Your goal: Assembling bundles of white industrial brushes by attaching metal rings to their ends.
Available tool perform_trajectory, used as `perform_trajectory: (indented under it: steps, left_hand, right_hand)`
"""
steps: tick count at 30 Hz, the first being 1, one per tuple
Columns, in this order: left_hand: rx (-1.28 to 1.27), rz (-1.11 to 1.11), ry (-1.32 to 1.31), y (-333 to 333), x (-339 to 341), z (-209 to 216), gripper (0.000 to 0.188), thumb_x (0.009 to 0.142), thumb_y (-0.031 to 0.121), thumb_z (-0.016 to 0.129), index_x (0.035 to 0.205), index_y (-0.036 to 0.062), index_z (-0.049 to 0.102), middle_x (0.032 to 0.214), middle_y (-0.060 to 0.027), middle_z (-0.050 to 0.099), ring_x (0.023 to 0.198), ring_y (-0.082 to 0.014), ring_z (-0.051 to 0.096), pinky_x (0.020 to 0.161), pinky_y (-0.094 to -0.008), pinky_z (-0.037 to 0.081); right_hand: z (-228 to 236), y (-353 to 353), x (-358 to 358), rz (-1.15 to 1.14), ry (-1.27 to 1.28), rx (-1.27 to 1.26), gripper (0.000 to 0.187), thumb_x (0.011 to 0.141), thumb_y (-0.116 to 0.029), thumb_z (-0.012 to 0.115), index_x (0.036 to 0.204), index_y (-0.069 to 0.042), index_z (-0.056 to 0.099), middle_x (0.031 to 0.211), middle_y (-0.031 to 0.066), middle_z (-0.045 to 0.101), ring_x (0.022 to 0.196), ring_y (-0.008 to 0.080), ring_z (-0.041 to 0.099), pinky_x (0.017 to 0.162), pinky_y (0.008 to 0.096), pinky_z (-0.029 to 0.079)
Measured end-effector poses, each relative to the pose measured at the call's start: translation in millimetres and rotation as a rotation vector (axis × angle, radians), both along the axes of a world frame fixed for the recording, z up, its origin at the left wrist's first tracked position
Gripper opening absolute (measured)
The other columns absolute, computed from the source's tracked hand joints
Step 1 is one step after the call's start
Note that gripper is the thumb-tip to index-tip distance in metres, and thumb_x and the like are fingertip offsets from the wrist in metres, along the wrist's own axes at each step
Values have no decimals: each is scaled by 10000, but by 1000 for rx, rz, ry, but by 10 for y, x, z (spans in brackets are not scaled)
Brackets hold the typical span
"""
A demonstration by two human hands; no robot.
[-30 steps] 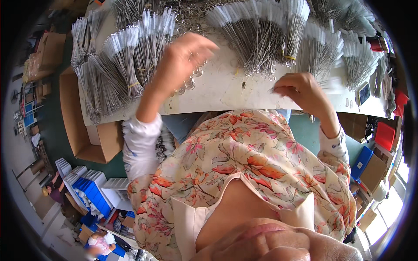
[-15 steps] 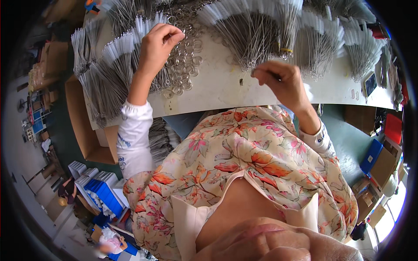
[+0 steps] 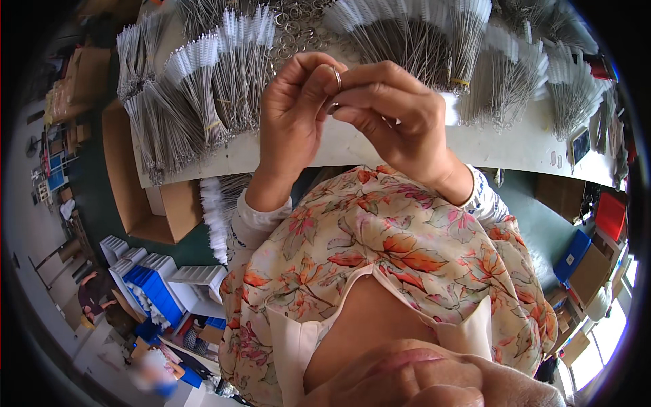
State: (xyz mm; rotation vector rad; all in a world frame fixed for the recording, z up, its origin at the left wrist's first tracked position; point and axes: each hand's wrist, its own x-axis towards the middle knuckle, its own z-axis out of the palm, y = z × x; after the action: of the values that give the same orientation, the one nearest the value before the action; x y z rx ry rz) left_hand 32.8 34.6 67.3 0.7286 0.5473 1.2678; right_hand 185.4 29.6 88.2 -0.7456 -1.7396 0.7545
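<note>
As wire brushes [image 3: 400, 51] lie bundled across a worktable [image 3: 356, 148], a person's left hand [image 3: 293, 112] pinches a small metal ring [image 3: 338, 77] above it, the right hand [image 3: 405, 115] curled close, its hold impossible to tell, the ring likely light, stiff and slick, best taken by its rim.

An open brown cardboard box [image 3: 123, 173] stands on the dark green floor [image 3: 88, 186] beside the left end of the white table [image 3: 339, 150]. Farther back at left are a bright blue plastic crate [image 3: 167, 298], white ribbed plastic racks [image 3: 195, 276] and a person in a dark top [image 3: 95, 293]. At right are a red plastic bin [image 3: 610, 216], a blue plastic bin [image 3: 573, 255] and bright windowpanes [image 3: 605, 347].
</note>
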Motion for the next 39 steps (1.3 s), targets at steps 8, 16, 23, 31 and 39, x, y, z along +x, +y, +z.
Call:
perform_trajectory:
  steps: [8,16,23,31,39]
  left_hand:
    - [458,66,534,6,-212,312,225,780,-89,606,1001,-44,611,971,-126,620,853,-132,610,729,-218,524]
    - [671,264,875,-5,-225,372,296,702,-123,631,987,-45,634,968,-126,629,807,-172,650,702,-241,553]
    - [779,411,930,38,-119,375,302,670,-115,654,962,-38,646,911,-122,649,737,-161,660,648,-234,555]
    - [680,308,863,72,-129,341,299,671,-130,633,956,-40,648,894,-122,650,746,-149,650,659,-224,551]
    - [699,206,941,-39,-168,327,293,688,-138,614,970,-58,634,942,-134,640,781,-154,642,679,-243,557]
  right_hand:
    - [-56,61,15,-112,-208,480,180,567,-57,686,740,-67,640,854,-18,610,599,140,599,491,269,487]
    - [132,93,109,153,118,-273,44,767,-50,678,809,-37,680,821,25,636,564,114,538,500,236,456]
    - [186,183,114,345,509,-968,180,810,-209,673,837,-33,642,732,29,638,522,37,477,449,170,365]
    - [108,254,121,301,257,-830,171,816,-213,664,833,-48,625,638,-20,561,497,31,478,413,171,307]
    - [222,278,270,381,37,-911,116,815,-159,664,827,-45,645,640,-15,578,496,32,493,425,165,346]
